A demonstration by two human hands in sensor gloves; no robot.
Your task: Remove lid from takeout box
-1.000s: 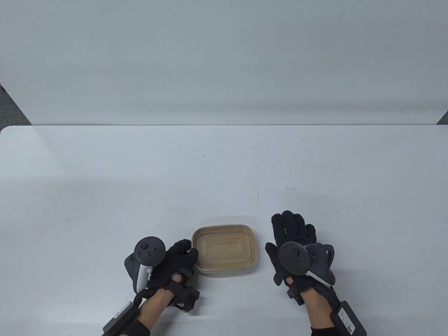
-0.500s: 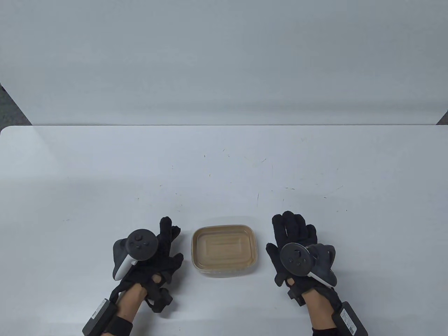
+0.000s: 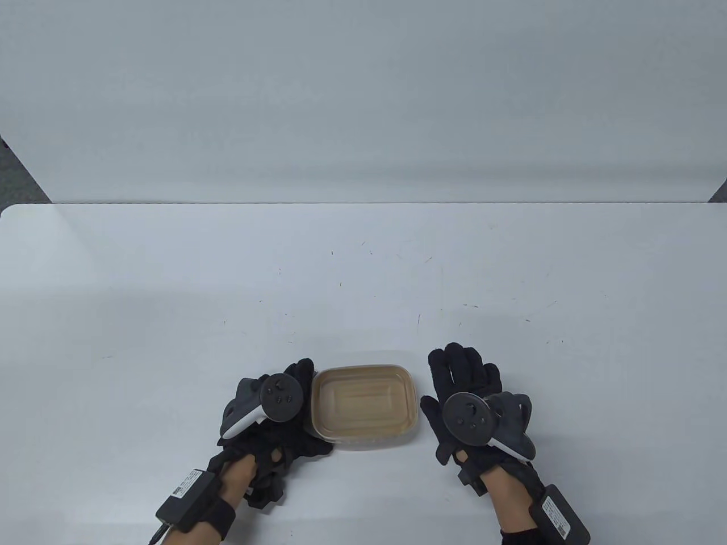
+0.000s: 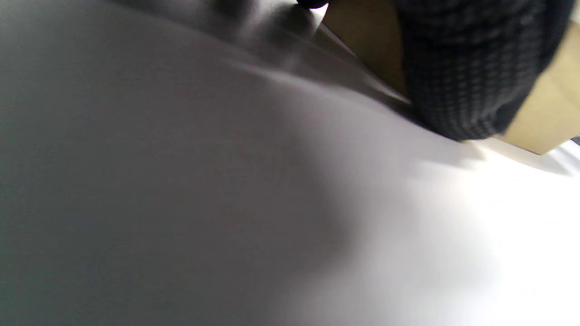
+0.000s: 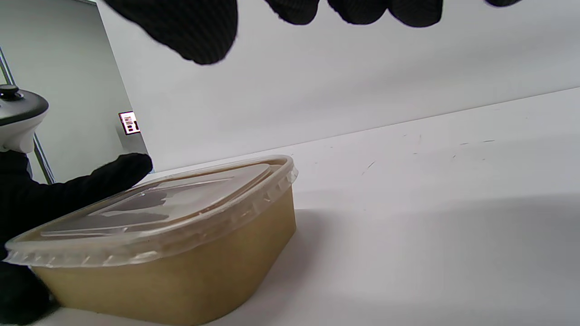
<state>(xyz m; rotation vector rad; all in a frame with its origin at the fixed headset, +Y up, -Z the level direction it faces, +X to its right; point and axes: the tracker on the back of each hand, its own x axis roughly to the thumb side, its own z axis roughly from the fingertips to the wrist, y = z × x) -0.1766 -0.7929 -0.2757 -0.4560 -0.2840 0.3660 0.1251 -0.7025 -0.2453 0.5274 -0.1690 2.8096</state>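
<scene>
A brown takeout box (image 3: 369,441) with a clear plastic lid (image 3: 360,400) pressed on sits near the table's front edge. My left hand (image 3: 313,407) lies against the box's left end, fingers at the far-left corner and thumb at the near-left corner. In the left wrist view a gloved finger (image 4: 466,68) presses on the brown wall (image 4: 362,36). My right hand (image 3: 440,377) is open and flat, just right of the box, not touching it. The right wrist view shows the lid (image 5: 158,203) seated on the box (image 5: 181,276), with my left hand's fingers (image 5: 122,170) at its far corner.
The white table (image 3: 363,272) stretches away behind the box. A white wall panel (image 3: 363,102) stands along the table's far edge.
My left hand pulled away from the box, opened, then came back against its left end. My right hand shifted slightly left toward the box. The box has not moved.
</scene>
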